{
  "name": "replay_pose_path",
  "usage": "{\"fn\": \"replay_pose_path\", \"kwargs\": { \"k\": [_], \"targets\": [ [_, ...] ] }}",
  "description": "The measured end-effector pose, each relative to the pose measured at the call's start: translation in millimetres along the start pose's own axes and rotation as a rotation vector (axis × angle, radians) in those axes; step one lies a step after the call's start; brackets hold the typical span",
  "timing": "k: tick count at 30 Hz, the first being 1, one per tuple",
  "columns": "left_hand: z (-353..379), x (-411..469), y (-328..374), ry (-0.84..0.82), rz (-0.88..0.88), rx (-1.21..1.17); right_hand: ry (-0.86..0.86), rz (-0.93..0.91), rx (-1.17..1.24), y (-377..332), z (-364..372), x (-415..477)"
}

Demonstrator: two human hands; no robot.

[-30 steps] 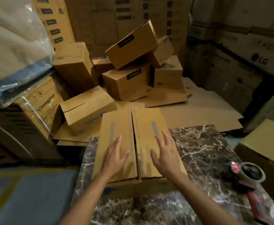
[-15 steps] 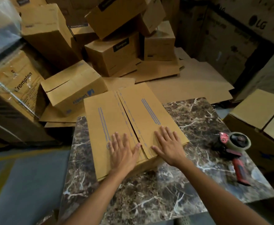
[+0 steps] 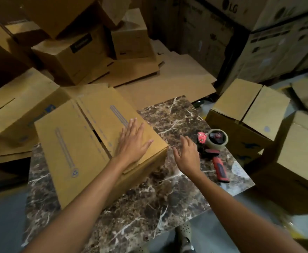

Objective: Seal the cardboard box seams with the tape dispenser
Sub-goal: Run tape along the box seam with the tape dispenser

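On the left half of the marble table (image 3: 149,207) sits the cardboard box (image 3: 73,148), its far end overhanging the far-left corner. Its two top flaps are folded down, but the centre seam (image 3: 93,128) gapes slightly, dark inside, with no tape on it yet. The left hand (image 3: 131,145) lies flat on the right flap near the box's near-right corner, fingers spread, pressing and gripping nothing. The board looks stiff yet light; the box would likely slide on polished stone under a pull of tape, so that holding palm matters.

Just right of the box, the right hand (image 3: 188,156) hovers above the table with its grip open and empty, close to the tape dispenser (image 3: 213,148) but not touching it. The dispenser lies on its side toward the right edge, roll and red blade guard pointing to the far side, red-and-black handle (image 3: 220,168) pointing to the near-right corner. It looks rigid and moderately light; the handle is the place to take hold, well clear of the toothed cutter.

Whether a free tape end is ready cannot be made out, and the box's contents and underside are hidden. More boxes crowd the floor beyond the right edge.
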State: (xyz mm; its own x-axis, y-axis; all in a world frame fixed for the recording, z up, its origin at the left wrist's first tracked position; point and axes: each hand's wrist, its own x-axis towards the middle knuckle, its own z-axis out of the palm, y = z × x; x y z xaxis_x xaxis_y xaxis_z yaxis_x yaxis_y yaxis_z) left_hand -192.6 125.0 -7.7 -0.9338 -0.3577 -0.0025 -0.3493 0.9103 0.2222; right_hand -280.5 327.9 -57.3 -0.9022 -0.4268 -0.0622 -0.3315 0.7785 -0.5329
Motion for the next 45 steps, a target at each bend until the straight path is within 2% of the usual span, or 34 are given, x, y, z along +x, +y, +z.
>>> {"fn": "replay_pose_path", "kwargs": {
  "k": [4, 9, 13, 15, 17, 20, 23, 26, 30, 37, 40, 45],
  "targets": [
    [12.1, 38.7, 28.2, -0.050, 0.014, -0.018, 0.048, 0.275, -0.036, 52.2, -25.6, 9.7],
    [48.2, 46.5, 39.8, -0.071, -0.049, 0.041, -0.008, 0.587, -0.049, 108.1, -35.1, 16.8],
    [56.6, 47.7, 37.5, -0.001, -0.098, 0.039, -0.020, 0.739, 0.165, 138.7, -26.7, 26.9],
    [57.5, 47.1, 36.6, 0.025, -0.117, 0.024, -0.123, 0.802, 0.282, 147.9, -22.3, 31.9],
    [58.8, 46.2, 36.5, 0.052, -0.141, 0.002, -0.213, 0.858, 0.499, 155.2, -14.8, 37.0],
    [58.2, 45.2, 35.8, 0.087, -0.178, -0.034, -0.356, 0.831, 0.835, 144.6, -15.6, 43.0],
    [55.5, 42.8, 33.4, 0.099, -0.200, -0.064, -0.287, 0.786, 0.956, 123.7, -24.8, 54.6],
    [48.2, 42.1, 33.5, 0.117, -0.221, -0.070, -0.198, 0.739, 0.969, 96.2, -32.0, 62.7],
    [18.9, 44.1, 21.9, 0.210, -0.285, -0.075, -0.137, 0.572, 0.954, 47.8, -32.8, 73.2],
    [-52.1, 40.6, -77.7, 0.418, -0.347, -0.050, -0.150, 0.302, 0.887, -85.6, -41.7, 80.2],
    [-68.4, 36.8, -138.2, 0.401, -0.431, -0.054, -0.173, 0.253, 0.836, -140.4, -23.4, 72.5],
    [-75.8, 43.0, -225.8, 0.249, -0.499, -0.057, -0.242, 0.202, 0.783, -213.5, 28.8, 55.3]
  ]
}}
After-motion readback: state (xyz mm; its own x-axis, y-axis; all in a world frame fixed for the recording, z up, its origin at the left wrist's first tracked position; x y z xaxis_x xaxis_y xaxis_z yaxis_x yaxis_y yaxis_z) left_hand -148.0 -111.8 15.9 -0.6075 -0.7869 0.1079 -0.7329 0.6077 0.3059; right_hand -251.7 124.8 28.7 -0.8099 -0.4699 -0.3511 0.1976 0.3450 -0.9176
